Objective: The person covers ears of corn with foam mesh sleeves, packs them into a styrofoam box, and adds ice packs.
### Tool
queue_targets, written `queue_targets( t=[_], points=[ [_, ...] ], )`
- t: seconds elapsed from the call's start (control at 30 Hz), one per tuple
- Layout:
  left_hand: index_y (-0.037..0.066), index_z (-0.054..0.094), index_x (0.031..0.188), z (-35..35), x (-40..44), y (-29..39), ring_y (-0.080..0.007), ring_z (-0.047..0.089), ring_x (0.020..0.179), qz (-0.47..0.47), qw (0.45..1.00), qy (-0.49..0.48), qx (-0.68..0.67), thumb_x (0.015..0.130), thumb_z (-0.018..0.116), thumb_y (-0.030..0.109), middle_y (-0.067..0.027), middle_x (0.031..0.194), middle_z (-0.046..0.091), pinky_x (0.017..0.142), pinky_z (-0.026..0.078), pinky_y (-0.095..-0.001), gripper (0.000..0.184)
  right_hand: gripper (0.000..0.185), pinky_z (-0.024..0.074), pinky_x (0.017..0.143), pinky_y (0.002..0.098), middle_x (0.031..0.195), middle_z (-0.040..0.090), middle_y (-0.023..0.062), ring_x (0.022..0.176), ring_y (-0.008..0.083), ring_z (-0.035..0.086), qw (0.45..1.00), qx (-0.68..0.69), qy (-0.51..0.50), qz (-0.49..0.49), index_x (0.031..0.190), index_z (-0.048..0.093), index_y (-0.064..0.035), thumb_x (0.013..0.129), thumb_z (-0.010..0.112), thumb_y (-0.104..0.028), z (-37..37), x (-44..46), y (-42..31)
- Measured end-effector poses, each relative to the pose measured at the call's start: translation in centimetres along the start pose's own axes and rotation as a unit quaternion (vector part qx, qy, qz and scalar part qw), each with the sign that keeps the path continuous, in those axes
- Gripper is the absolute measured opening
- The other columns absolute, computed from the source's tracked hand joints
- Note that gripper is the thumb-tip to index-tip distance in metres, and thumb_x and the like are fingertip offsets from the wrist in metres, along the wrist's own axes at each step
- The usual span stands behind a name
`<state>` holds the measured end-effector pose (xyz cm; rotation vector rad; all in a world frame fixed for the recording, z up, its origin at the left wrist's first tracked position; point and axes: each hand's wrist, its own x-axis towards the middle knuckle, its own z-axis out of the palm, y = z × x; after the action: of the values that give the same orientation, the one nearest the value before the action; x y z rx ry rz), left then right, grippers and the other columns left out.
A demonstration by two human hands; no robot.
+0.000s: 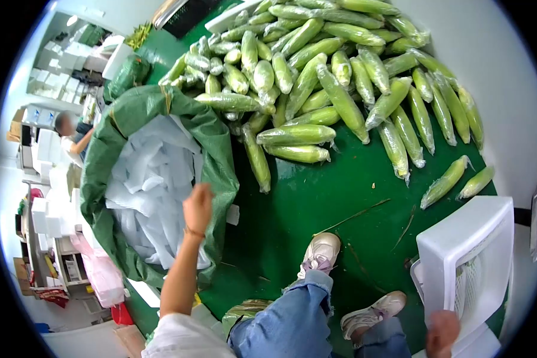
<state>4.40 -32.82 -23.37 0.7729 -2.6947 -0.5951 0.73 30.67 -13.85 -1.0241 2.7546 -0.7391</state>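
Note:
A large green sack [220, 155] stands open at the left, filled with white foam-like sheets [152, 185]. Over its right side is my left hand [198, 207], fingers curled; whether it holds anything is hidden. My right hand [443, 333] is at the lower right, blurred, beside the near edge of a white plastic basket [477, 238] with mesh sides. Its fingers are too smeared to read. A big pile of plastic-wrapped green corn cobs [340, 101] covers the floor ahead, and two cobs [444, 182] lie apart near the basket.
The floor [304, 203] is green, with loose leaf strips [358, 215] on it. At the far left a person [74, 137] is beside white boxes and shelves [45, 238]. A pink bag [101, 271] lies left of the sack. A pale wall [483, 71] bounds the right.

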Motion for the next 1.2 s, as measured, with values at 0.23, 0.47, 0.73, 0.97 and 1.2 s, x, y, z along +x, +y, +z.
queue_targets(
  t=[0.23,0.47,0.73,0.97,1.2],
  points=[
    [0.004,0.055,0.111,6.9,13.5,-15.1,-0.0378,0.058,0.100,-0.054,0.972,-0.046,0.224,0.078,0.063,0.013,-0.0209,0.113,0.058,0.081,0.050,-0.0433,0.036,0.027,0.0466,0.074,0.0334,0.099,0.062,0.0054,0.087,0.0209,0.060,0.951,0.038,-0.230,-0.201,0.103,0.064,-0.0063,0.078,0.065,-0.016,6.3,14.0,-4.8],
    [0.004,0.058,0.108,2.9,9.7,0.4,-0.0343,0.060,0.093,0.200,0.971,0.099,0.083,0.079,0.061,-0.002,-0.0166,0.102,0.060,0.079,0.049,-0.0367,0.030,0.019,0.0466,0.061,0.0304,0.081,0.064,0.0018,0.067,0.0171,0.060,0.972,0.130,-0.062,-0.188,0.094,0.066,-0.0079,0.076,0.068,-0.014,11.9,22.8,-5.9],
    [0.005,0.053,0.100,4.1,0.6,14.2,-0.0183,0.055,0.093,-0.059,0.912,-0.087,-0.396,0.075,0.070,-0.001,-0.0101,0.109,0.053,0.078,0.048,-0.0291,0.031,0.052,0.0395,0.047,0.0196,0.072,0.054,0.0000,0.056,0.0072,0.047,0.522,0.817,-0.130,0.209,0.132,0.046,-0.0067,0.096,0.046,-0.044,19.7,31.2,-7.8],
    [0.007,0.057,0.078,9.8,-3.0,10.4,-0.0300,0.055,0.081,0.161,0.974,-0.141,-0.080,0.070,0.075,0.017,-0.0094,0.086,0.055,0.071,0.045,-0.0403,0.021,0.028,0.0491,0.049,0.0214,0.086,0.060,-0.0040,0.070,0.0056,0.059,0.368,0.818,-0.223,0.382,0.118,0.052,-0.0172,0.095,0.054,-0.033,30.2,27.2,-10.4],
    [-0.002,0.064,0.091,11.7,-3.8,7.7,-0.0289,0.060,0.096,-0.047,0.942,-0.177,-0.282,0.077,0.060,-0.002,-0.0157,0.101,0.062,0.084,0.048,-0.0350,0.015,0.058,0.0556,0.057,0.0295,0.101,0.056,-0.0009,0.086,0.0111,0.060,0.493,0.791,-0.247,0.265,0.139,0.033,-0.0222,0.086,0.057,-0.016,31.1,27.2,-11.9]
  ],
)
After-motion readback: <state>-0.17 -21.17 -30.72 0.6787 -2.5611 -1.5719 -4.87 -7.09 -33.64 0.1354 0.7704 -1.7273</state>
